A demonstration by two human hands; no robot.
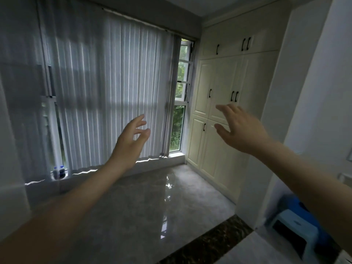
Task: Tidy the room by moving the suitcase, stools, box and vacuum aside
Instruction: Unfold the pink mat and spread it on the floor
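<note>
While the person is standing at the doorway with both arms raised forward, the room ahead is showing mostly bare things: a glossy grey floor (144,202) is stretching to the window, vertical blinds (106,88) are hanging across most of the far wall, and a cream wardrobe (224,103) is filling the right wall. A dark stone threshold (209,242) is running diagonally across the bottom.

Of the task's things, only a pale blue stool (297,225) is showing, and it is sitting low at the far right, tucked behind the wall corner, with something darker blue (297,206) just behind it that is too blurred to name. The suitcase, box and vacuum are not appearing anywhere in view.

The right hand (242,128) is hovering in the air in front of the wardrobe, fingers spread and loose, gripping nothing. The left hand (131,140) is floating before the blinds, fingers relaxed and slightly bent, likewise empty.

The stool is lying down and to the right of both hands, well apart from them, beneath the right forearm. The right hand is clearly the nearer one, so reaching it would probably be calling for a turn to the right and a drop of that arm.

On the sill at the left, two small bottles (59,171) are standing side by side.
</note>
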